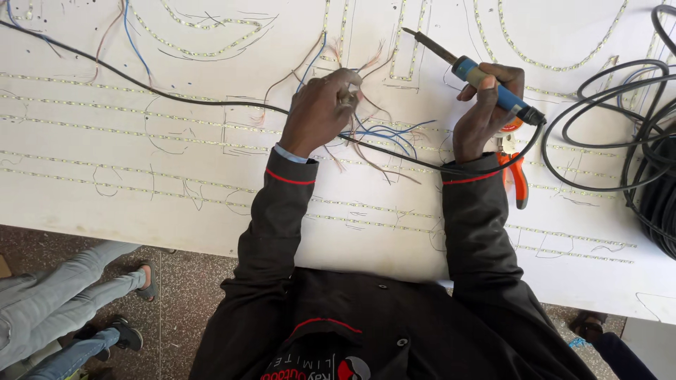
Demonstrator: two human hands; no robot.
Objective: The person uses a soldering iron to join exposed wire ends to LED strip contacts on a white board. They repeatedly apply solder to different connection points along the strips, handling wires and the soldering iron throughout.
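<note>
My right hand (pixel 487 109) grips a blue-handled soldering iron (pixel 470 72), its metal tip raised and pointing up-left above the board. My left hand (pixel 322 109) pinches a bunch of thin blue and brown wires (pixel 380 135) that fan out between the two hands. Both hands rest over a large white board (pixel 211 197) laid with rows and curves of LED strip (pixel 105 132) and pencil outlines. The iron's black cord (pixel 176 98) runs left across the board and under my left hand.
Orange-handled pliers (pixel 520 181) lie just right of my right wrist. A coil of black cable (pixel 648 141) fills the board's right edge. Another person's legs in jeans and sandals (pixel 77 288) stand on the floor at the lower left. A foot (pixel 586 325) shows at lower right.
</note>
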